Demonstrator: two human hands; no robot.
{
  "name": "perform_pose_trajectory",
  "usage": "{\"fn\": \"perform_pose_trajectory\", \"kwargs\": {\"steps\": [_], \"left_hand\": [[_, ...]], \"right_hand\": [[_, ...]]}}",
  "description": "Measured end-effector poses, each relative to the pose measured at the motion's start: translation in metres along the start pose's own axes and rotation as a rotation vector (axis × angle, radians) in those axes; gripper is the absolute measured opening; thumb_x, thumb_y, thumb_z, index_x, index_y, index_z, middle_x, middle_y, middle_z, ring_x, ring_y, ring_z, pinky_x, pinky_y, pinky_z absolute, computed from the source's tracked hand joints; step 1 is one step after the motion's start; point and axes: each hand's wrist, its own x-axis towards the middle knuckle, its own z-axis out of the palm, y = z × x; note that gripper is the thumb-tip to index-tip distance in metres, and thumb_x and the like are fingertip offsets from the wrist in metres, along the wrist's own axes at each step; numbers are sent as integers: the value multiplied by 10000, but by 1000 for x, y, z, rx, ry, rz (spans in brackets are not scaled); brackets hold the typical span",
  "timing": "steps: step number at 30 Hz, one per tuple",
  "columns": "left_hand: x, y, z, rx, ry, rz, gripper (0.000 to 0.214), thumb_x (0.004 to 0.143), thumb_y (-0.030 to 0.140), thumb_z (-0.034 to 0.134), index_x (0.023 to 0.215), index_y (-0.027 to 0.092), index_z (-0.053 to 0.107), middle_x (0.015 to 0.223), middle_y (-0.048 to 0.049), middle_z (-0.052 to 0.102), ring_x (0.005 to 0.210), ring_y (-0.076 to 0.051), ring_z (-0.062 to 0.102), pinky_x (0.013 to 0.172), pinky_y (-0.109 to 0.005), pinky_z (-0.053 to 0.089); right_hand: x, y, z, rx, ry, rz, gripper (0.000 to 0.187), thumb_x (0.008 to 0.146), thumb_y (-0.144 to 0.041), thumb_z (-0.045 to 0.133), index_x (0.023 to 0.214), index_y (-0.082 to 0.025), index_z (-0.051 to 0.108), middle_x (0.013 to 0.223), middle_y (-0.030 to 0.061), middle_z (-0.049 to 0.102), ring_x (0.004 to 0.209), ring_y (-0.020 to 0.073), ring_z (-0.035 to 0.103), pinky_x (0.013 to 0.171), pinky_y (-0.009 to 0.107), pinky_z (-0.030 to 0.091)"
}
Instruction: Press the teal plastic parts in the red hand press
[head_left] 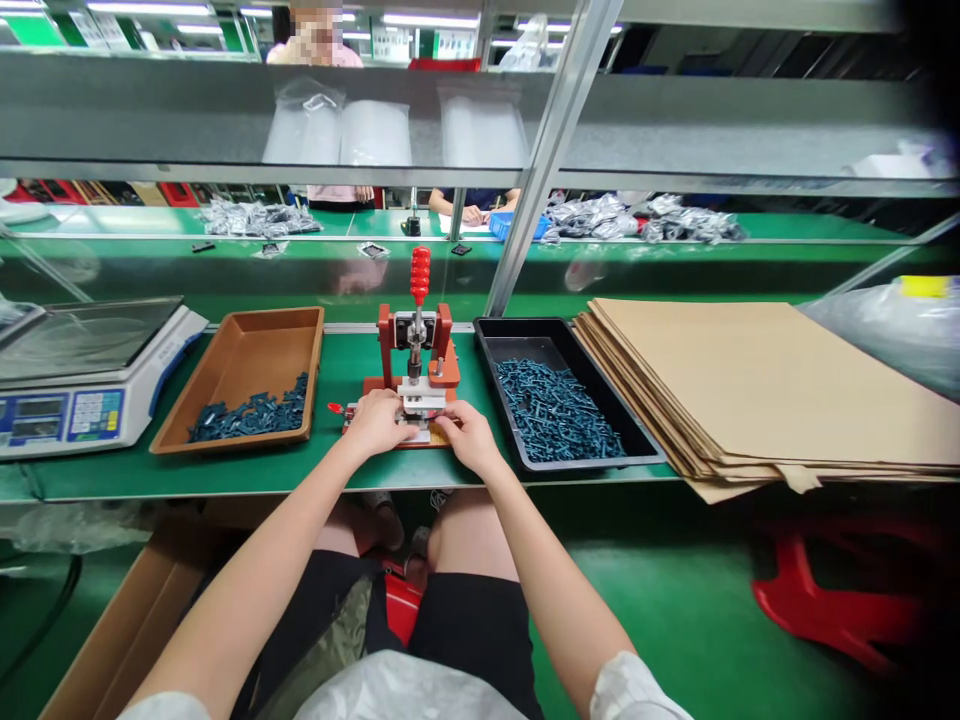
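At the green bench point(90, 483), I am resting my left hand point(373, 422) and right hand point(469, 437) on the base of a small red hand press point(442, 372), standing between a brown tray point(262, 320) and a black tray point(517, 323). The fingers point(397, 434) are curving down, and I cannot tell if they are grasping something. The press is seeming heavy and stiff; its red handle point(421, 275) is offering the best hold.

The bare left forearm point(247, 570) and right forearm point(559, 600) angle inward, the left grip point(373, 423) and right grip point(469, 437) palm-down and close together.
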Motion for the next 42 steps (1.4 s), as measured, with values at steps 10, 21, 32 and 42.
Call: {"fn": "perform_pose_trajectory", "kwargs": {"steps": [10,21,32,42], "left_hand": [[-1,-9,1,-28,-11,20,274,741,375,782,956,206,771,1099,-99,708,1123,-332,598,977,-448,484],[-6,-7,2,-38,21,46,208,767,357,760,906,203,773,1060,-103,696,1107,-328,601,966,-454,479],[-14,-2,7,-60,112,68,194,790,305,710,946,215,781,1099,-110,697,1096,-324,608,967,-483,485],[-22,-46,-7,-318,763,-125,409,950,432,527,1262,187,627,1273,-149,641,1233,-278,581,1110,-480,432]], "right_hand": [[21,-2,25,-28,-59,-58,185,805,-221,659,948,-237,776,1013,36,762,951,235,704,908,371,546],[15,-4,30,-161,-14,-157,216,845,-179,629,989,-241,777,1124,66,735,1058,261,676,993,413,519],[14,-5,28,-199,2,-265,286,847,-125,575,1058,-214,746,1170,91,707,1103,256,661,1009,416,523],[17,-10,25,-147,-30,-246,250,833,-124,588,994,-207,759,1136,79,714,1094,241,667,1008,379,518]]}}
